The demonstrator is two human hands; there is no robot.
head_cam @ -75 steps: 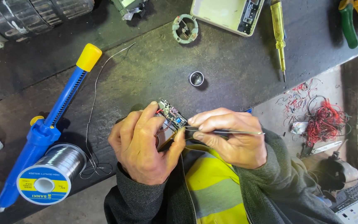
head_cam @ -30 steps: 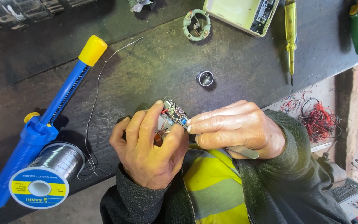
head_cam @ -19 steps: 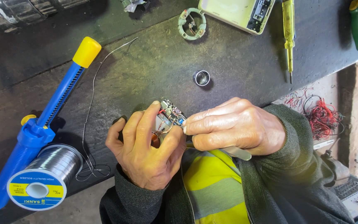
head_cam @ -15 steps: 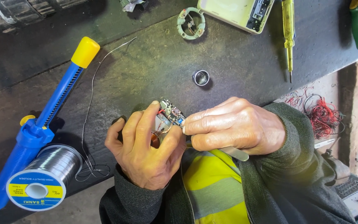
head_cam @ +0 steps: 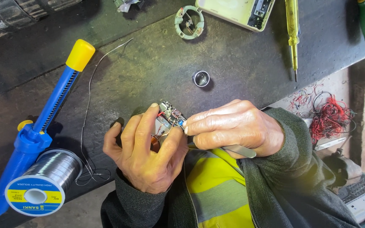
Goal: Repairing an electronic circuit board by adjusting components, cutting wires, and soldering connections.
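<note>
In the head view, the left hand [head_cam: 146,158] is closed around a small circuit board [head_cam: 170,116] with a copper coil beneath it, holding it just above the near edge of the dark counter [head_cam: 148,67]. The right hand [head_cam: 233,128] is curled tight on metal tweezers [head_cam: 239,150], its fingertips touching the board. A blue desoldering pump [head_cam: 43,122] lies to the left, touching a solder spool [head_cam: 43,181]. A small metal ring [head_cam: 201,78] sits beyond the hands.

Left hand [head_cam: 146,158] pinches a small circuit board [head_cam: 170,116] (right hand [head_cam: 233,131] touching it).
</note>
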